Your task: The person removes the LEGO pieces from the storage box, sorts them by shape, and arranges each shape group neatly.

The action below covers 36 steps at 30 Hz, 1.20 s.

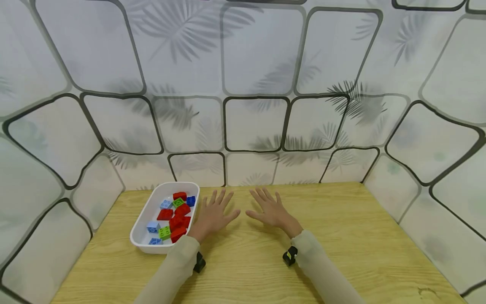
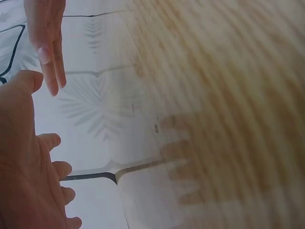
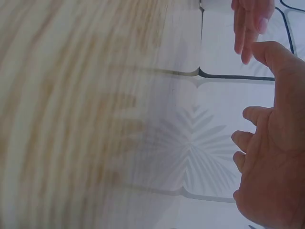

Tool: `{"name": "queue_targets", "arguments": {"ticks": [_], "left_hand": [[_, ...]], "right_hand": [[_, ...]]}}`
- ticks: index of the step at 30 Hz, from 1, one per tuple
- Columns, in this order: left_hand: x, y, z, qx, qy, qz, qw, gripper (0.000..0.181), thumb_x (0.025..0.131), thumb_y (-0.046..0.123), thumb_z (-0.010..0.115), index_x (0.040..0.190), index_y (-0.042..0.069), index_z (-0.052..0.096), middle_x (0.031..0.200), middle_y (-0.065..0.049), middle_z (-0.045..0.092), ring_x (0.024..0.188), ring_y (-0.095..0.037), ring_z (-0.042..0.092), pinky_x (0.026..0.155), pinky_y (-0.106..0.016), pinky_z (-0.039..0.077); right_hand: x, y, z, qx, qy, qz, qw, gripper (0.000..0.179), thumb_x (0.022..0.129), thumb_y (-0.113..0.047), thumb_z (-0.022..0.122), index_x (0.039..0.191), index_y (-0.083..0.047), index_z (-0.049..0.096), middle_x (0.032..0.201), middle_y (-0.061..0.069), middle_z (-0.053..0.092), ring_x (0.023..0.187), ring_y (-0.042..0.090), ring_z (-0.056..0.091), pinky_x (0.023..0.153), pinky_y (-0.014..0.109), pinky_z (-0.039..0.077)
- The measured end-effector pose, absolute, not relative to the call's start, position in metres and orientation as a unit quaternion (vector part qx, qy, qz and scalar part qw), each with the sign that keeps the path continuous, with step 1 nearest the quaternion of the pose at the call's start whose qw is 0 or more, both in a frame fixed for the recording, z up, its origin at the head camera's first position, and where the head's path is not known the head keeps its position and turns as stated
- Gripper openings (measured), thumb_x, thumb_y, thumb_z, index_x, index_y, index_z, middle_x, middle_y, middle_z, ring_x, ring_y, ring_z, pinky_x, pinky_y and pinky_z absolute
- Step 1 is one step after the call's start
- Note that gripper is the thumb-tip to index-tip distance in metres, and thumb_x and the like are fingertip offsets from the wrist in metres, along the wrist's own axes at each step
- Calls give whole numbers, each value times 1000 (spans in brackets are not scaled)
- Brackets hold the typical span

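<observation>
My left hand hovers palm down above the wooden table, fingers spread and holding nothing. Just to its left stands a white tray with red, light blue, dark blue and green toy building bricks inside. Opposite, my right hand is held the same way, its spread fingers angled toward the left hand. A gap of table separates the two thumbs. In the left wrist view the left palm shows above the table with bare fingers. The right palm likewise appears bare in the right wrist view.
The wooden table reaches back to a patterned curtain that hangs behind it and along both sides. A dark wrist camera is strapped under the right sleeve, and another dark camera under the left.
</observation>
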State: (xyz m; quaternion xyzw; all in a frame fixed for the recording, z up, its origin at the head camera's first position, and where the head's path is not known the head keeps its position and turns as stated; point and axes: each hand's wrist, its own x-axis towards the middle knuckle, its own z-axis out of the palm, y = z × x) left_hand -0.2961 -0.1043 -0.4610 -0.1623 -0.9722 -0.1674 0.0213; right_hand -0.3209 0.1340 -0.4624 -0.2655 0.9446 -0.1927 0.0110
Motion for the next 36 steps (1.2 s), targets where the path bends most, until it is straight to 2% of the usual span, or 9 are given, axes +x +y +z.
{"name": "queue_targets", "arguments": {"ticks": [6, 11, 19, 21, 28, 33, 36], "left_hand": [[-297, -104, -459, -161, -971, -173, 32, 75, 102, 60, 44, 162, 18, 29, 169, -14, 22, 156, -43, 16, 122, -71, 13], [-296, -104, -452, -162, -968, -183, 52, 75, 102, 59, 46, 162, 17, 30, 168, -14, 24, 156, -42, 17, 122, -71, 12], [-295, -117, -434, -152, -961, -214, 81, 72, 101, 53, 52, 160, 15, 35, 167, -17, 27, 155, -43, 20, 122, -71, 13], [-294, -126, -429, -147, -959, -224, 89, 71, 102, 53, 52, 160, 15, 36, 166, -18, 28, 154, -43, 22, 122, -70, 15], [-286, -166, -409, -119, -943, -296, 90, 69, 105, 45, 52, 160, 10, 33, 165, -24, 26, 153, -48, 21, 121, -72, 12], [-280, -204, -399, -89, -924, -367, 59, 65, 108, 40, 46, 162, 7, 26, 167, -24, 22, 153, -47, 18, 124, -66, 15], [-276, -226, -394, -49, -912, -405, 28, 67, 109, 42, 44, 162, 8, 23, 168, -23, 19, 154, -46, 16, 124, -65, 17]], "right_hand": [[-321, 132, -461, -264, 944, -200, 7, 81, 102, -57, 49, 164, -14, 20, 170, 17, 18, 158, 40, 8, 120, 74, -1], [-322, 129, -460, -267, 940, -212, -10, 80, 103, -57, 47, 163, -10, 24, 168, 18, 21, 157, 43, 13, 119, 76, 2], [-321, 116, -453, -265, 919, -292, 6, 71, 105, -45, 50, 162, -10, 26, 167, 19, 25, 157, 43, 13, 120, 75, 1], [-321, 111, -452, -271, 909, -316, 12, 69, 106, -42, 52, 162, -10, 27, 167, 18, 26, 156, 43, 14, 121, 73, 5], [-318, 83, -445, -281, 868, -407, 41, 66, 104, -35, 58, 160, -10, 32, 165, 15, 32, 153, 37, 30, 121, 59, 31], [-314, 59, -443, -288, 827, -477, 75, 62, 104, -29, 59, 158, -6, 36, 161, 18, 38, 149, 39, 35, 118, 59, 35], [-312, 44, -444, -289, 795, -523, 102, 60, 104, -22, 60, 156, -2, 38, 159, 22, 41, 145, 42, 41, 116, 56, 40]]}}
